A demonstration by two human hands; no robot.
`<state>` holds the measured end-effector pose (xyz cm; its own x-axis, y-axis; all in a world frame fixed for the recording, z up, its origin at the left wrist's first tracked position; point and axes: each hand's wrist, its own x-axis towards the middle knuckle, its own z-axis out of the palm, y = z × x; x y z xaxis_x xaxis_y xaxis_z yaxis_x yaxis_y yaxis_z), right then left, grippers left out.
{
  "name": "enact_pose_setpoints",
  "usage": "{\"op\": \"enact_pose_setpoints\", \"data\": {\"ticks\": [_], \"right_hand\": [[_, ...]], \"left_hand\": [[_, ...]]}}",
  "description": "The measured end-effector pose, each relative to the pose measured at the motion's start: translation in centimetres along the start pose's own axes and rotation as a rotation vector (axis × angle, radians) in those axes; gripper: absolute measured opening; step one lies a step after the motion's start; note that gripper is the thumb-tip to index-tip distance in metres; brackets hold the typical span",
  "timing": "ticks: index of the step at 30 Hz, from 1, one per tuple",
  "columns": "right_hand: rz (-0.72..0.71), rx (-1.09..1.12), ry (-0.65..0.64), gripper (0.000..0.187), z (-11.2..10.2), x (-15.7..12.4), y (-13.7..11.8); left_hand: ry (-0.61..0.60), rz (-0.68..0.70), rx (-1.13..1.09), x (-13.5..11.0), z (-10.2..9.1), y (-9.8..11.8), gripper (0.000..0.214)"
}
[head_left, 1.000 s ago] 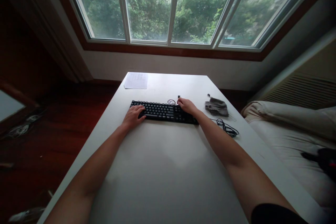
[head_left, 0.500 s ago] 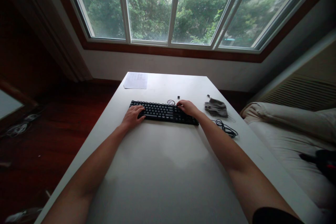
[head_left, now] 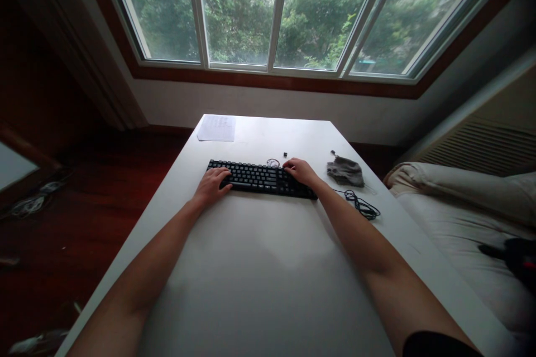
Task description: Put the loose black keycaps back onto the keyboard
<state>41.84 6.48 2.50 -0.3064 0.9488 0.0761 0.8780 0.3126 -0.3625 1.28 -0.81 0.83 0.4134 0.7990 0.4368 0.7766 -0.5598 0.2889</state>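
Note:
A black keyboard lies across the middle of the white table. My left hand rests on its left end, fingers flat over the keys and thumb at the near edge. My right hand sits on the right part of the keyboard, its fingers bent down with the tips on the far rows, and nothing shows in them. A small black piece lies on the table just beyond my right hand. Beside it, at the keyboard's far edge, is a small wire loop.
A grey cloth pouch and a coiled black cable lie right of the keyboard. A sheet of paper is at the far left corner. A bed borders the table's right side. A wide window is ahead.
My right hand has drawn back from the small black piece beyond the keyboard onto the keys, and the piece stays on the table. My left hand has not moved.

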Motion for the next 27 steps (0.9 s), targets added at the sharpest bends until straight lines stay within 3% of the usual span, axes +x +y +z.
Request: {"op": "enact_pose_setpoints", "data": {"ticks": [11,16,22,27], "right_hand": [[-0.007,-0.061,-0.028,0.026,-0.5,0.0,-0.8],[0.079,-0.028,0.022,0.032,-0.1,0.4,-0.5],[0.212,-0.195,0.025,0.049,0.7,1.0,-1.5],[0.252,-0.268,0.035,0.053,1.7,1.0,-2.5]], "left_hand": [[-0.004,-0.003,0.008,0.1,0.1,0.1,0.042],[-0.002,-0.014,0.003,0.1,0.1,0.1,0.041],[-0.005,-0.006,0.004,0.1,0.0,0.1,0.041],[-0.006,-0.001,-0.002,0.1,-0.2,0.1,0.041]]}}
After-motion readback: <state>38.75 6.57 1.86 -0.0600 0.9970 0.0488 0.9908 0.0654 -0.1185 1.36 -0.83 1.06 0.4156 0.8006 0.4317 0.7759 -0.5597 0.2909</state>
